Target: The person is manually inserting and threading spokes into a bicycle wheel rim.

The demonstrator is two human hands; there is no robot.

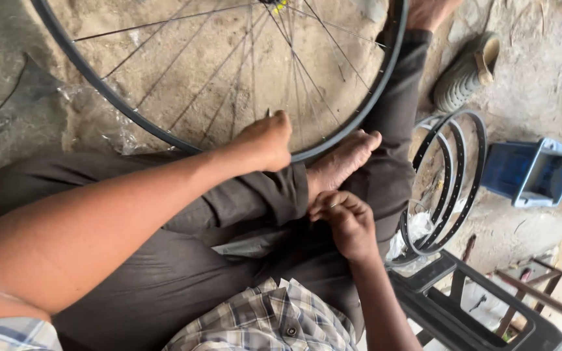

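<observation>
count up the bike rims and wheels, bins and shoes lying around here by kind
spoked wheel: 1, under the left hand
bare rims: 2, stacked by the right hand
blue bin: 1
shoe: 1
total: 5

Bike repair w/shop: spoked wheel, spare rims.

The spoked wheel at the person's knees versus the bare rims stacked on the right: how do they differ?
The spoked wheel is laced with thin spokes; the bare rims have none, only holes. The wheel is larger and leans against the legs, left hand at its rim; the rims lie untouched on the ground. Both are dark and round.
</observation>
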